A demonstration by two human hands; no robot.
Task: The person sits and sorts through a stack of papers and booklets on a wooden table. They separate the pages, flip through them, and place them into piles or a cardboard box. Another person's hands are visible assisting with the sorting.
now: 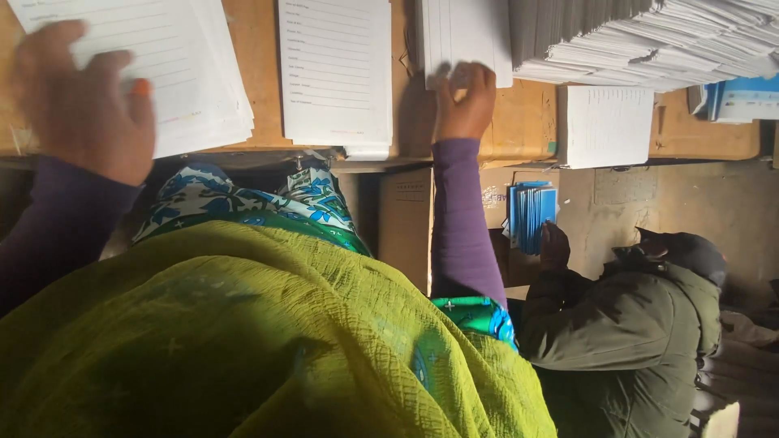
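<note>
My left hand [81, 101] lies flat with fingers apart on a stack of white lined sheets [191, 73] at the top left of the wooden table [527, 122]. Fingers curled, my right hand [465, 97] pinches the lower edge of another white lined sheet [466, 32] near the top middle. Between the two hands lies a third pile of lined forms [335, 73]. Both arms wear purple sleeves. A green shawl [243, 341] over blue patterned cloth fills the lower part of the view.
A large fanned stack of printed sheets [649, 40] covers the table's top right, with a single lined sheet [608, 126] below it. A person in a dark green jacket [625, 332] crouches at lower right, holding blue booklets [531, 215]. A cardboard box [406, 223] stands under the table.
</note>
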